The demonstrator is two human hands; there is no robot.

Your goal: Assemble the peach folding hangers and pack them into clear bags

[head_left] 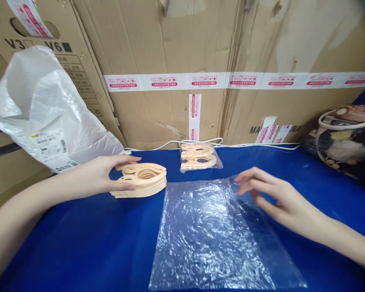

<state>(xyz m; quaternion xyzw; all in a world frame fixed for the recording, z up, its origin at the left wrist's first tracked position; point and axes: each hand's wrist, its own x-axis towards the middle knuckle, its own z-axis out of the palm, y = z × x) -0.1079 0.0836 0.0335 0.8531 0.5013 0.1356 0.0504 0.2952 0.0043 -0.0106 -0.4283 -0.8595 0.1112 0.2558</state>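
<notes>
My left hand (118, 176) holds the near end of a stack of cream plastic folding hangers (152, 181), thumb in front and fingers behind. The stack has rounded cut-outs and sits at the left of the blue surface. To its right lies a flat clear plastic bag (207, 235), wrinkled and shiny. Over the bag's far right corner is my right hand (273, 194), its fingers loosely bent and apart. Whether its fingertips touch the film I cannot tell. Behind the bag, a clear packet of similar cream hangers (199, 157) rests on the surface.
A large white plastic mailer (48, 109) with a label leans at the left. Taped cardboard boxes (170, 113) form a wall along the back. A white cable (246, 146) runs along their base. At the right stands a dark patterned bag (349, 142) with a pale handle.
</notes>
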